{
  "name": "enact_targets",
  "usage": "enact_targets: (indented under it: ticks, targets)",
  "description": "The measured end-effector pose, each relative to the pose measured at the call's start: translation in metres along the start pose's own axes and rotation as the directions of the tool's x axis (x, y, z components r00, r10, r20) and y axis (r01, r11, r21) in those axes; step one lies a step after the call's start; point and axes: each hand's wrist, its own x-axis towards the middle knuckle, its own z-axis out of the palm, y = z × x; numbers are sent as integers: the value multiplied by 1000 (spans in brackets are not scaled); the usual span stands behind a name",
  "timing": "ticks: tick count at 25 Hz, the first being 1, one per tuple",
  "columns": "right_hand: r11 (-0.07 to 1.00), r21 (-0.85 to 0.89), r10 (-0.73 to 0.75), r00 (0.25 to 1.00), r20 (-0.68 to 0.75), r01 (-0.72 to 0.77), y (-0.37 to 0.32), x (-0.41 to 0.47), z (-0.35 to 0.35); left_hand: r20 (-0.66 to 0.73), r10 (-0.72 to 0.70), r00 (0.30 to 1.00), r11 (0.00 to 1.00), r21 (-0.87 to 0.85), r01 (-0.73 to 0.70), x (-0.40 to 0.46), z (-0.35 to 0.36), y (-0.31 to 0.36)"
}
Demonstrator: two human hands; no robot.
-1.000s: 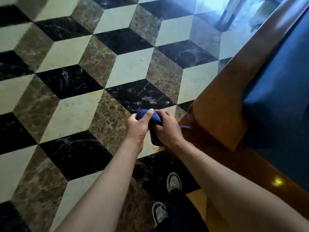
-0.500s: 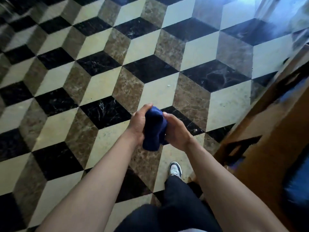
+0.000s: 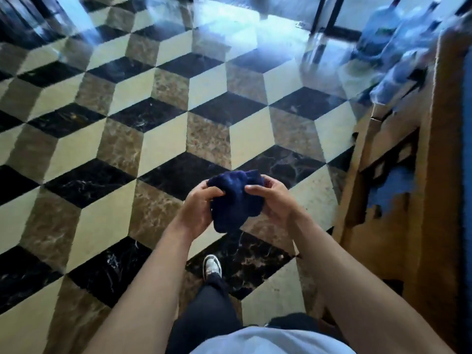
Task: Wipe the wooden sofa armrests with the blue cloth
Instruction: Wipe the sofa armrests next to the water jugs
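A bunched dark blue cloth (image 3: 236, 200) hangs between both my hands over the tiled floor, in front of my body. My left hand (image 3: 198, 208) grips its left side with the thumb on top. My right hand (image 3: 270, 200) holds its right side, fingers curled over the upper edge. The wooden sofa armrest (image 3: 444, 175) runs along the right edge of the view, well to the right of my hands and not touched by them. Below it the carved wooden side panel (image 3: 378, 226) has openings showing blue upholstery.
The floor (image 3: 163, 139) is glossy cube-pattern marble in black, cream and brown. Large blue water bottles (image 3: 398, 39) stand at the top right beside the sofa's far end. My dark trouser leg and one sneaker (image 3: 212, 268) are below my hands.
The view has swung up and left, so the sofa has slid to the right edge. My hands have come off the armrest and now hold the bunched cloth in mid-air, farther apart.
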Motion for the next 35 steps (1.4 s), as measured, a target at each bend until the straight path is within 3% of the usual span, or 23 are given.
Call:
enact_targets:
  ticks: [4, 10, 13, 15, 18, 21, 23, 25, 29, 32, 35]
  targets:
    - [994, -25, -110, 969, -223, 107, -64, 52, 3, 75, -66, 995, 989, 134, 55, 88, -5, 66]
    - [984, -81, -180, 886, -427, 161, -146, 121, -44, 194, -37, 980, 903, 428, -50, 232, 74, 147]
    - [958, -146, -286, 855, -433, 246, -182, 161, -111, 314, 87, 946, 805, 537, -252, 308, 140, 170]
    - [945, -206, -314, 874, -372, 253, -216, 194, -154, 402, 128, 906, 730, 580, -361, 363, 181, 183]
    - [937, -238, -325, 888, -326, 255, -269, 236, -205, 447, 127, 886, 620, 661, -423, 438, 232, 212]
    - [919, -290, -365, 852, -375, 266, -335, 278, -246, 490, 106, 865, 497, 727, -473, 514, 269, 246]
    - [900, -358, -394, 817, -421, 249, -376, 312, -268, 525, 73, 848, 507, 713, -485, 562, 289, 269]
    - [881, -412, -414, 799, -436, 232, -415, 349, -290, 531, 45, 846, 595, 666, -450, 609, 308, 289]
    - [872, -427, -417, 819, -395, 239, -494, 433, -339, 566, -5, 824, 707, 585, -397, 727, 363, 331]
    - [913, -349, -350, 844, -406, 211, -545, 477, -367, 665, -106, 739, 729, 557, -398, 799, 410, 364]
    - [923, -358, -316, 814, -487, 144, -587, 503, -398, 735, -206, 646, 709, 567, -419, 859, 458, 395]
